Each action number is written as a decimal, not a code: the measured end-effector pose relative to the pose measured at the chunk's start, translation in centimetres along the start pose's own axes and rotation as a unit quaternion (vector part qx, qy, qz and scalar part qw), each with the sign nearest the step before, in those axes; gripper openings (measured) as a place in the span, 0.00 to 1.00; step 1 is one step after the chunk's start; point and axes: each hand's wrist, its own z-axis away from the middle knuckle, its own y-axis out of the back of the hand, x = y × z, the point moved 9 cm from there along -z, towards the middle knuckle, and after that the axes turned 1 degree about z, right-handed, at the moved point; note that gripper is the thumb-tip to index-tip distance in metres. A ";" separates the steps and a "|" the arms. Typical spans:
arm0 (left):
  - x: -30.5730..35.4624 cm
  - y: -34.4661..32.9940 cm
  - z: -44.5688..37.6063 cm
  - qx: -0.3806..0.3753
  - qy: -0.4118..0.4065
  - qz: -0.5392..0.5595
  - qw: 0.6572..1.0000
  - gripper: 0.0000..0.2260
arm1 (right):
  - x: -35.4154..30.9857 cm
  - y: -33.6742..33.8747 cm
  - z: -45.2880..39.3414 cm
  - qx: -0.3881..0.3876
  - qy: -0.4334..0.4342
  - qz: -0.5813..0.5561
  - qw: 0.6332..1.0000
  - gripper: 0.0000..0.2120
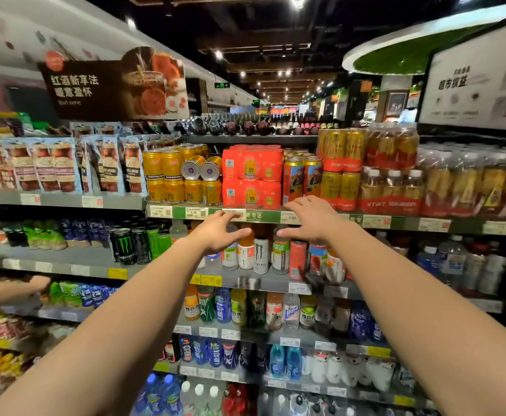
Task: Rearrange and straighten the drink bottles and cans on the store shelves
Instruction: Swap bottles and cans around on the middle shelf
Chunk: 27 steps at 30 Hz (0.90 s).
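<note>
Two bare hands reach out toward the drink shelves, both with fingers spread and nothing in them. The left hand (215,232) hangs in front of the green shelf edge (263,216), its fingertips over the price tags, thumb pointing right. The right hand (311,219) sits just beside it, fingers up at the shelf lip below the orange packs (251,175) and the tall cans (301,178); whether it touches them cannot be told. On that upper shelf, left of the packs, gold cans (172,175) stand in two stacked rows, and two silver-ended cans (200,169) lie on their sides atop the lower row, ends facing out. Right of the tall cans are wrapped can packs (340,169) and bottle packs (392,175). Below the hands, a row of mixed bottles (278,253) stands upright, with black Monster cans (128,244) further left. At far left, another person's hand (14,288), blurred, reaches onto a lower shelf
</note>
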 end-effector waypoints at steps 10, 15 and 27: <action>-4.2 -0.8 -3.4 0.007 0.038 -0.009 0.999 0.35 | -2.1 -4.2 -5.9 -0.007 0.057 -0.024 0.998 0.44; -7.2 -1.6 -3.9 -0.007 0.049 -0.012 0.999 0.35 | -5.2 -6.5 -7.6 -0.018 0.076 -0.042 0.996 0.43; -20.7 -2.0 -3.0 -0.009 0.088 0.062 0.994 0.36 | -15.4 -11.5 -12.7 -0.034 0.070 -0.101 0.992 0.40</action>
